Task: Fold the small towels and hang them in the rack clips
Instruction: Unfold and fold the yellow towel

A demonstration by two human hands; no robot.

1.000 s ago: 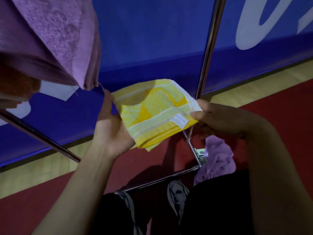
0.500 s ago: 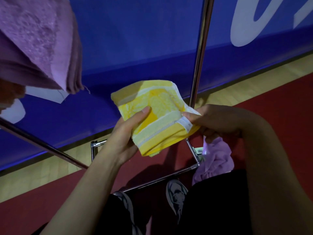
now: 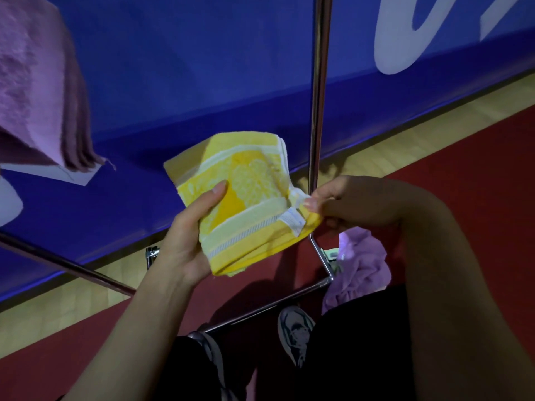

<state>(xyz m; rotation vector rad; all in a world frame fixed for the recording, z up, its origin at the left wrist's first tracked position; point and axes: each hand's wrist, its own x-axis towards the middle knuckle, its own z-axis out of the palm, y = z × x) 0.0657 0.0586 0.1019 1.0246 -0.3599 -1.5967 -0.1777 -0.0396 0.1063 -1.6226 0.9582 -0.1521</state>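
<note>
While the left hand [image 3: 185,235] is gripping the folded yellow towel [image 3: 246,198] from below, thumb pressing its top face, the right hand [image 3: 356,204] is pinching the corner by the white label [image 3: 292,222]. Held between both hands, the towel is lying with its long axis sloping from upper left to lower right, folded edge pointing toward the person. Clips aren't showing; a purple towel [image 3: 37,88] is hanging at upper left, well away, nearer the left hand.

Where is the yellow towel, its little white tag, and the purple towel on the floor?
yellow towel [image 3: 249,180], head view, on its patterned top face.
tag [image 3: 293,220], head view, middle of the white label.
purple towel [image 3: 362,264], head view, on its crumpled folds beside the rack's foot.
</note>
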